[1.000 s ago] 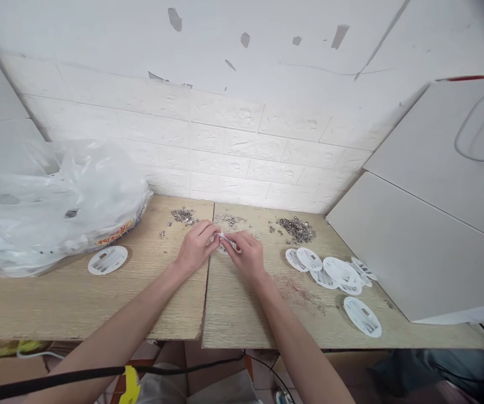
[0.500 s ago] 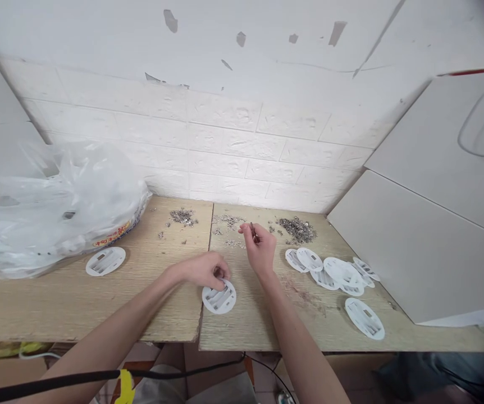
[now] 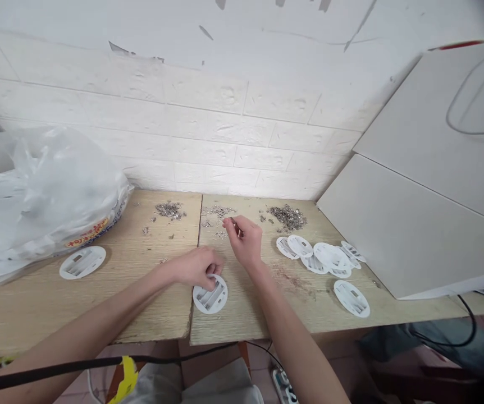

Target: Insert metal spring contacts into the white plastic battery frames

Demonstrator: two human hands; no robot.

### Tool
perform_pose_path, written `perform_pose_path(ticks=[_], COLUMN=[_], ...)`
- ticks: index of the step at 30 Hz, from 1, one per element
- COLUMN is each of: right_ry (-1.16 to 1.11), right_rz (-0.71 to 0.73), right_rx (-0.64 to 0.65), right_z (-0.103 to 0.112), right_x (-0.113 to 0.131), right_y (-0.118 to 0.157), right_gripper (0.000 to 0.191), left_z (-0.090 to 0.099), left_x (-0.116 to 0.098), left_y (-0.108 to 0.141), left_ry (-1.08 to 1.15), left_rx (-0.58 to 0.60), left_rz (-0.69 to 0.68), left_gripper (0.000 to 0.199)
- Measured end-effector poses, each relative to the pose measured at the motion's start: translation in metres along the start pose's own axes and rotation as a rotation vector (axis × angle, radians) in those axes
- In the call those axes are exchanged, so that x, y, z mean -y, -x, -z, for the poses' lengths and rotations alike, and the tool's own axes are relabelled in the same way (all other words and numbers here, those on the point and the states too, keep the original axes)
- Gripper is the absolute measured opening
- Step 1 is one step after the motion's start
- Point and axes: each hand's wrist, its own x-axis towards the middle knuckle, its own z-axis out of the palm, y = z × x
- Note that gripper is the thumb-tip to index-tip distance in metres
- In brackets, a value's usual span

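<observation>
The wooden table (image 3: 153, 314) runs along a white brick-patterned wall (image 3: 200, 134), and the slotted disc (image 3: 211, 303) near its front is the landmark for all that follows. Well to the left of that disc and farther back sits a bulging plastic bag (image 3: 52, 191). The left hand (image 3: 195, 266) comes in from the disc's left, forearm slanting, knuckles up, fingers bent downward and thumb over the disc's far part; whether it grips the rim cannot be told. The right hand (image 3: 246, 238) is raised beyond the disc and to its right, forearm slanting up and leftward, fingers curled closed and tips drawn in toward the thumb; what they may pinch is too small to tell. The disc lies slotted face up, nearly round, so no clear long axis shows. Right of it lie an overlapping group of white discs (image 3: 328, 258) and, nearer the person, a single disc (image 3: 352, 298); another disc (image 3: 82, 262) lies to its left, just beside the bag. Beyond it are a dark pile of small metal parts (image 3: 289, 217) to the right, a smaller pile (image 3: 170, 210) to the left, and scattered bits (image 3: 219, 211) near the right hand.
</observation>
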Motion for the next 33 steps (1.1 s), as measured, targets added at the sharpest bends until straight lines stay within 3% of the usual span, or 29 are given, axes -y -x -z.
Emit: perform_pose_path(ticks=[5, 7, 10, 14, 17, 20, 23, 25, 29, 31, 33], right_ry=[0.023, 0.017, -0.012, -0.057, -0.062, -0.077, -0.166, -0.263, -0.390, -0.364, -0.295], right_rz=[0.051, 0.057, 0.024, -0.037, -0.075, -0.084, -0.107, -0.142, -0.205, -0.194, -0.170], right_rx=[0.059, 0.055, 0.006, -0.047, -0.052, -0.042, 0.021, 0.081, 0.226, 0.301, 0.344], right_z=[-0.007, -0.007, -0.005, -0.001, 0.000, 0.001, 0.002, 0.002, 0.002, 0.001, -0.002], right_x=[-0.003, -0.004, -0.006, -0.010, -0.011, -0.011, -0.008, -0.007, -0.004, -0.003, -0.001], right_y=[0.002, 0.002, -0.001, -0.004, -0.004, -0.005, -0.005, -0.005, -0.004, -0.004, -0.003], right_gripper=[0.035, 0.035, 0.037, 0.039, 0.039, 0.038, 0.037, 0.039, 0.047, 0.043, 0.035], left_z=[-0.005, -0.001, 0.006, 0.004, -0.003, -0.004, 0.000, 0.001, -0.003, -0.006, -0.009], left_x=[0.002, 0.002, 0.002, 0.007, 0.011, 0.010, 0.010, 0.013, 0.026, 0.031, 0.034], left_y=[0.008, 0.009, 0.005, -0.008, -0.011, -0.009, -0.009, -0.012, -0.015, -0.015, -0.014], left_ry=[-0.058, 0.059, 0.563, 1.314, 1.578, 1.666, 1.627, 1.510, 0.997, 0.739, 0.618], left_rx=[-0.059, -0.031, 0.010, -0.218, -0.282, -0.308, -0.447, -0.627, -0.946, -1.020, -1.076], left_rz=[-0.062, -0.068, -0.056, -0.182, -0.144, -0.087, -0.023, 0.069, 0.194, 0.198, 0.195], left_gripper=[0.013, 0.013, 0.013, 0.017, 0.010, 0.009, 0.014, 0.019, 0.022, 0.019, 0.016])
